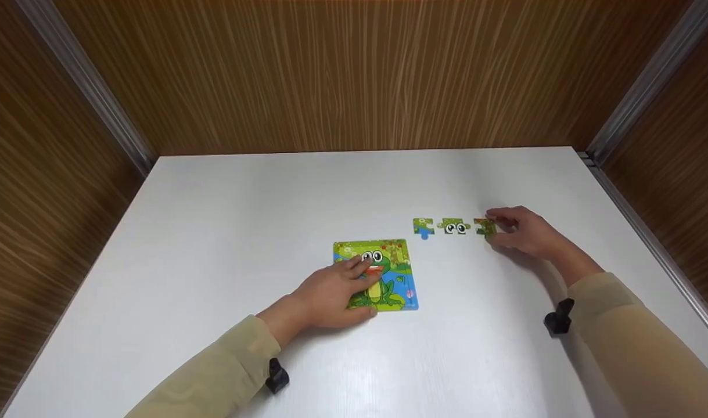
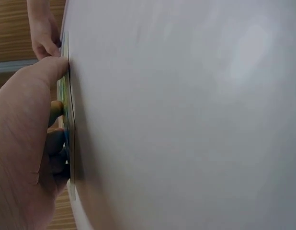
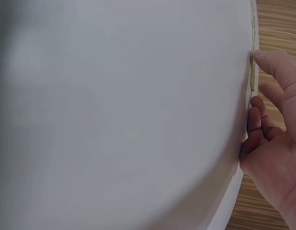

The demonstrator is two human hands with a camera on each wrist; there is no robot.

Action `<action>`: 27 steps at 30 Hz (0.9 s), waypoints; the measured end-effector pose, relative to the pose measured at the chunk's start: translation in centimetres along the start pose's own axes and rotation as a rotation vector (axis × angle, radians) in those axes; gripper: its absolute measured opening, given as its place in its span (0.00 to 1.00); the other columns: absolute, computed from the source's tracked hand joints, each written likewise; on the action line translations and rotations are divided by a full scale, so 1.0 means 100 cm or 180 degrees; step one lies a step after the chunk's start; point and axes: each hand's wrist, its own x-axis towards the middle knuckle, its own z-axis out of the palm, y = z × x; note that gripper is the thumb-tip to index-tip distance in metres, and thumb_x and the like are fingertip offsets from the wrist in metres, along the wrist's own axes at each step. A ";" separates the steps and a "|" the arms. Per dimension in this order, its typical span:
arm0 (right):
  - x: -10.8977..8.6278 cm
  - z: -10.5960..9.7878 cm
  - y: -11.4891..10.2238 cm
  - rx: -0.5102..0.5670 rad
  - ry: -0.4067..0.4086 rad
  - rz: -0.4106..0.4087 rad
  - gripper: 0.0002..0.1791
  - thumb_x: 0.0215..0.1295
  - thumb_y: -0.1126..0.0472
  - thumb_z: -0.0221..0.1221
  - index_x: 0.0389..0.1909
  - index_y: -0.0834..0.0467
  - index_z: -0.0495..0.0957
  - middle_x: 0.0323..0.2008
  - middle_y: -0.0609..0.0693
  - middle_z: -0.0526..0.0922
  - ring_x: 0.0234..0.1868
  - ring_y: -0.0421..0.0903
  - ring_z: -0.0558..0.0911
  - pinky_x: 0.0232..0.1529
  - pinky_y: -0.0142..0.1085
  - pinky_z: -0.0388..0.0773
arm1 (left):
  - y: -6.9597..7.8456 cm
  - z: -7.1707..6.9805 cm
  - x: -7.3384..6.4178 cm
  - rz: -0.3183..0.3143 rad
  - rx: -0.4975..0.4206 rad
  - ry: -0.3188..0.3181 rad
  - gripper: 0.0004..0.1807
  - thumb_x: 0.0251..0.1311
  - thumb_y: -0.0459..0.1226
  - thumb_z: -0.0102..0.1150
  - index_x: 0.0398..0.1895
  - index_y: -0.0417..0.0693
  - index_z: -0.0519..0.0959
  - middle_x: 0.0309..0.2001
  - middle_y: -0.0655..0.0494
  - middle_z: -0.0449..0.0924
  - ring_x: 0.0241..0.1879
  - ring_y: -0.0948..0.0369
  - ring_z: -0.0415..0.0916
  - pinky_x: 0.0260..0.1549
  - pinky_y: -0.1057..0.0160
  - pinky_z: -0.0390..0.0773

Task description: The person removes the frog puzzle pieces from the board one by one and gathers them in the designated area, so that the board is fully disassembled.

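Observation:
A frog jigsaw puzzle (image 1: pixel 401 273) lies on the white table, a little right of the middle in the head view. My left hand (image 1: pixel 330 295) rests flat on its left part with the fingers spread, hiding some of the picture. In the left wrist view, the thumb lies at the edge of the puzzle (image 2: pixel 72 129). Farther back and to the right, my right hand (image 1: pixel 527 233) pinches a green and red puzzle piece (image 1: pixel 482 227) between thumb and fingers, low at the tabletop. Left of it lie a piece with two eyes (image 1: pixel 455 227) and a green and blue piece (image 1: pixel 423 227).
The white table (image 1: pixel 214 232) reaches back to a wood-grain panel (image 1: pixel 354 75). Similar panels with metal corner strips stand on the left and right. A small black device (image 1: pixel 277 376) sits at the left sleeve, another black device (image 1: pixel 559 318) at the right sleeve.

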 end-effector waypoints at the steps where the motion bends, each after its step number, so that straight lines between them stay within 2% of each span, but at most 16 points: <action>1: -0.001 0.000 0.000 0.0011 0.0024 -0.0002 0.39 0.69 0.57 0.69 0.78 0.60 0.68 0.70 0.66 0.69 0.69 0.64 0.69 0.71 0.60 0.65 | 0.000 0.000 0.000 -0.0005 -0.0016 0.0000 0.40 0.77 0.63 0.43 0.85 0.58 0.59 0.84 0.50 0.52 0.83 0.49 0.48 0.79 0.49 0.56; 8: -0.009 -0.002 -0.006 0.0083 0.0179 -0.0069 0.35 0.73 0.59 0.66 0.78 0.60 0.69 0.65 0.65 0.74 0.65 0.62 0.72 0.65 0.56 0.72 | 0.001 -0.001 0.001 -0.0031 -0.0198 0.0098 0.39 0.77 0.62 0.43 0.85 0.58 0.59 0.83 0.50 0.56 0.83 0.49 0.52 0.77 0.45 0.60; 12: -0.014 -0.005 -0.019 0.0121 0.0272 -0.0255 0.33 0.73 0.60 0.65 0.77 0.62 0.70 0.65 0.65 0.74 0.66 0.63 0.73 0.62 0.56 0.73 | -0.001 -0.003 0.002 -0.0054 -0.0291 0.0164 0.38 0.77 0.60 0.44 0.85 0.60 0.60 0.83 0.50 0.57 0.82 0.49 0.54 0.75 0.43 0.63; 18: -0.012 -0.005 -0.044 0.0054 0.0405 -0.0532 0.31 0.72 0.59 0.67 0.73 0.60 0.75 0.66 0.63 0.76 0.64 0.60 0.75 0.59 0.54 0.73 | -0.006 -0.011 0.003 -0.0146 -0.0375 0.0280 0.37 0.77 0.60 0.47 0.85 0.60 0.62 0.82 0.48 0.59 0.82 0.48 0.54 0.74 0.41 0.64; 22: -0.009 -0.001 -0.060 0.0063 0.0376 -0.0698 0.29 0.70 0.61 0.68 0.71 0.58 0.77 0.64 0.63 0.78 0.64 0.59 0.76 0.58 0.54 0.73 | -0.013 -0.016 -0.001 -0.0218 -0.0361 0.0314 0.37 0.77 0.61 0.47 0.84 0.60 0.63 0.82 0.47 0.58 0.82 0.47 0.53 0.74 0.42 0.63; 27: -0.007 0.009 -0.082 0.0049 0.0262 -0.0895 0.28 0.69 0.60 0.70 0.70 0.57 0.79 0.62 0.62 0.79 0.63 0.60 0.76 0.62 0.58 0.75 | -0.023 -0.020 -0.012 -0.0201 -0.0259 0.0372 0.36 0.77 0.60 0.49 0.83 0.59 0.65 0.82 0.45 0.59 0.81 0.45 0.56 0.75 0.43 0.63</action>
